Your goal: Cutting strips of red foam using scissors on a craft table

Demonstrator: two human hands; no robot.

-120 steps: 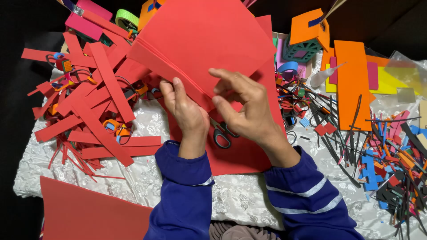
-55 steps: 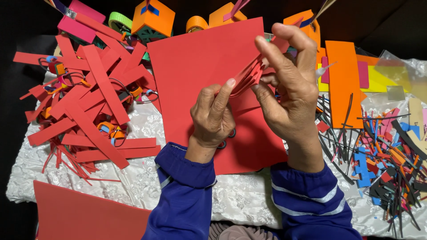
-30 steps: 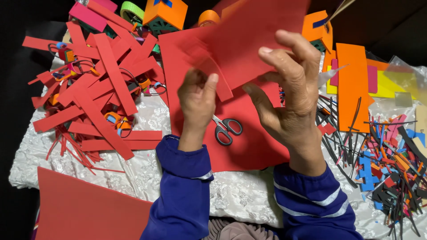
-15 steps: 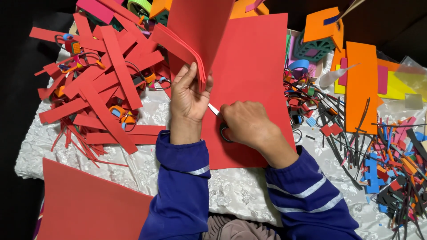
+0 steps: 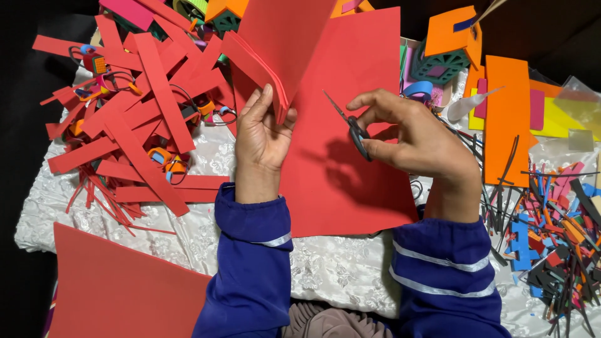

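Note:
My left hand (image 5: 263, 134) pinches the lower edge of a folded red foam sheet (image 5: 282, 31), held upright above the table. My right hand (image 5: 413, 138) grips small black-handled scissors (image 5: 350, 125), blades pointing up and left toward the folded sheet, not touching it. Under both hands a larger flat red foam sheet (image 5: 350, 181) lies on the white patterned tablecloth (image 5: 338, 269). Both sleeves are blue with pale stripes.
A heap of red foam strips (image 5: 131, 119) with small coloured bits lies at left. Another red sheet (image 5: 119, 294) sits at the lower left. Orange foam pieces (image 5: 507, 119), a yellow sheet (image 5: 557, 119) and several mixed offcuts (image 5: 557, 238) crowd the right side.
My right hand picked the scissors up off the flat red sheet and raised them. My left hand kept hold of the folded sheet, which shifted slightly up and right.

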